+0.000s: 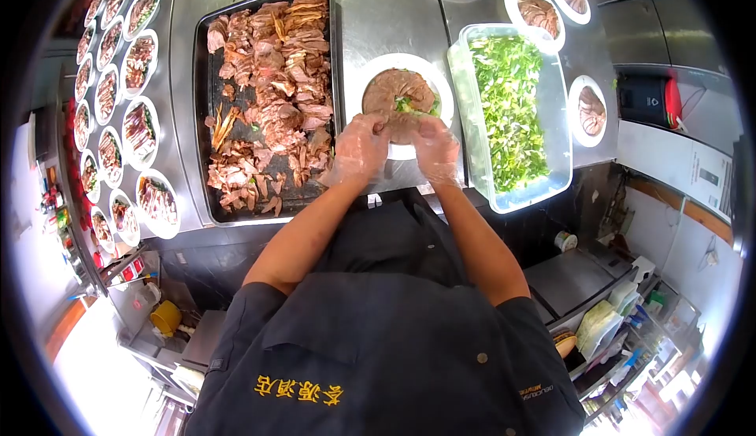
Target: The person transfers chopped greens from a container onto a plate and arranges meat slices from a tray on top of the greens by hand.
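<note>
Steel kitchen counter [382,19], left fingers [376,127] and right fingers [428,127] tight on a meat slice [403,127].

I pinch what looks like 1 brown meat slice [402,124] over the near side of my round white plate [444,90], where fanned slices [394,86] curve around chopped greens [407,105].

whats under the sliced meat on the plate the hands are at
Chopped greens show through a gap in the sliced meat; whatever lies under the rest is covered.
</note>
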Available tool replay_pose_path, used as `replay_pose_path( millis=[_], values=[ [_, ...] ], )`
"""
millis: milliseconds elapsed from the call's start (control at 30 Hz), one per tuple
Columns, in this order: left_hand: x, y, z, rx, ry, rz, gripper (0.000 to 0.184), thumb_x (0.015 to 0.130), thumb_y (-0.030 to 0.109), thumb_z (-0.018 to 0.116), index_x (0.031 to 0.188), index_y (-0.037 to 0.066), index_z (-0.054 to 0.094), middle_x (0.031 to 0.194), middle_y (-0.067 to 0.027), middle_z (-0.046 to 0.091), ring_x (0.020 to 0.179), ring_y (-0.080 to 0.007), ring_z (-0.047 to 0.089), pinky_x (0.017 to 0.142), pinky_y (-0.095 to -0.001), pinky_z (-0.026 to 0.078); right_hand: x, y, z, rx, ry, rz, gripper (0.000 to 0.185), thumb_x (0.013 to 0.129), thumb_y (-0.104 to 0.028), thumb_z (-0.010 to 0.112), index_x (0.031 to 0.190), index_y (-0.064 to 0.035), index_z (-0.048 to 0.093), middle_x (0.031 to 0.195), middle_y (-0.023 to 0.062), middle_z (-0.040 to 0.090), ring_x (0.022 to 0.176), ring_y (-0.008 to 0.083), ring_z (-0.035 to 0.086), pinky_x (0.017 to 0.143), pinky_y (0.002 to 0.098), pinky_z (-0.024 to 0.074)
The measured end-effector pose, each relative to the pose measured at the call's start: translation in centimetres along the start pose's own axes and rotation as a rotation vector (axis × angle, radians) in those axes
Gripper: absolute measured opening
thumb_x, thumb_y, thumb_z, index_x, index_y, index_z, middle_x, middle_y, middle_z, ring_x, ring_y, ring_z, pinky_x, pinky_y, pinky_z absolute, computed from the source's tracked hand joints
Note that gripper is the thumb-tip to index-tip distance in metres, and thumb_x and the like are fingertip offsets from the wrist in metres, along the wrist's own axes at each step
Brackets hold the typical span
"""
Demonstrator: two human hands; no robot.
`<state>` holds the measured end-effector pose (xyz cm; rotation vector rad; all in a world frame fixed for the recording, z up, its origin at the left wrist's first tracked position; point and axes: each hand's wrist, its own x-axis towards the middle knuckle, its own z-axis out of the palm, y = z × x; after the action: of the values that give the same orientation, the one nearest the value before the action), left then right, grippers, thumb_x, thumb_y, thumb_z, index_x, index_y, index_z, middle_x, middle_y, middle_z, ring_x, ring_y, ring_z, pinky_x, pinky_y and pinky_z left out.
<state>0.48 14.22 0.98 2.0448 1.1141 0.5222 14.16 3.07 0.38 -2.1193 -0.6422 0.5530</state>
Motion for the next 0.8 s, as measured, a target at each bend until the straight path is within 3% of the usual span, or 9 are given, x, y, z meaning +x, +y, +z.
replay_pose_path(
  millis=[67,233,433,533,633,700,733,800],
  values=[
    [0.3,0.4,-0.2,0.083,-0.085,-0.097,0.02,0.092,0.024,0.081,0.103,0.007,0.079,0.102,-0.0147,0.077,0.092,-0.0356,0.076,0.087,-0.0455,0.061,-0.1,-1.3,-0.2,0.001,-0.019,0.02,0.033,0.09,-0.008,0.082,0.121,-0.0026,0.074,0.103,0.0113,0.084,0.095,0.0193,0.081,0.089,0.0352,0.0624],
    [0.5,0.9,-0.7,0.13,-0.141,-0.074,0.024,0.091,0.029,0.078,0.101,0.007,0.08,0.103,-0.0168,0.077,0.098,-0.0382,0.076,0.089,-0.0486,0.06,0.2,-1.6,-0.5,0.1,-0.085,0.091,0.035,0.09,-0.011,0.081,0.124,-0.0023,0.074,0.108,0.0124,0.083,0.1,0.0205,0.08,0.093,0.035,0.0616],
    [1.7,0.4,-1.8,0.151,-0.208,-0.126,0.027,0.092,0.03,0.076,0.101,0.005,0.081,0.11,-0.0194,0.077,0.102,-0.0395,0.075,0.095,-0.0485,0.059,0.6,2.7,1.6,0.092,-0.127,0.024,0.039,0.089,-0.014,0.084,0.124,-0.001,0.074,0.113,0.0138,0.084,0.102,0.0245,0.081,0.094,0.0362,0.062],
    [2.5,0.2,-2.0,0.179,-0.31,-0.131,0.028,0.093,0.031,0.074,0.099,0.005,0.081,0.112,-0.0213,0.077,0.103,-0.0414,0.074,0.096,-0.0491,0.059,0.6,-1.1,-0.1,-0.094,-0.114,0.126,0.036,0.088,-0.013,0.089,0.121,-0.0044,0.077,0.105,0.009,0.082,0.1,0.0177,0.078,0.092,0.0344,0.0623],
    [3.0,-0.5,-2.1,0.209,-0.421,-0.065,0.029,0.094,0.032,0.073,0.099,0.004,0.081,0.111,-0.0227,0.077,0.104,-0.0426,0.074,0.096,-0.0498,0.059,0.1,-1.0,-0.7,0.106,-0.085,0.046,0.038,0.088,-0.014,0.088,0.123,-0.0045,0.077,0.108,0.0102,0.083,0.101,0.0183,0.079,0.092,0.0348,0.0628],
    [3.7,-0.3,-2.1,0.235,-0.475,-0.023,0.03,0.095,0.032,0.072,0.099,0.005,0.082,0.109,-0.0235,0.077,0.104,-0.0431,0.075,0.097,-0.0503,0.059,0.2,-0.8,-0.7,0.153,-0.121,0.082,0.038,0.09,0.0,0.08,0.127,-0.0016,0.074,0.111,0.0109,0.084,0.101,0.0173,0.079,0.092,0.0342,0.0618],
    [3.8,-0.1,-2.1,0.254,-0.483,-0.012,0.029,0.095,0.032,0.072,0.097,0.005,0.082,0.106,-0.024,0.077,0.103,-0.0432,0.075,0.096,-0.0505,0.059,0.2,-0.6,-0.6,0.152,-0.12,0.079,0.038,0.09,0.0,0.08,0.127,-0.0016,0.074,0.111,0.0109,0.084,0.101,0.0173,0.079,0.092,0.0342,0.0618],
    [4.2,0.1,-2.0,0.275,-0.486,0.002,0.029,0.095,0.032,0.072,0.095,0.005,0.082,0.103,-0.0245,0.077,0.102,-0.0433,0.075,0.095,-0.0508,0.059,0.5,-0.9,-0.3,0.051,-0.1,0.105,0.039,0.088,-0.019,0.088,0.123,-0.0051,0.078,0.107,0.0121,0.083,0.1,0.0197,0.08,0.091,0.0354,0.0632]
  ],
)
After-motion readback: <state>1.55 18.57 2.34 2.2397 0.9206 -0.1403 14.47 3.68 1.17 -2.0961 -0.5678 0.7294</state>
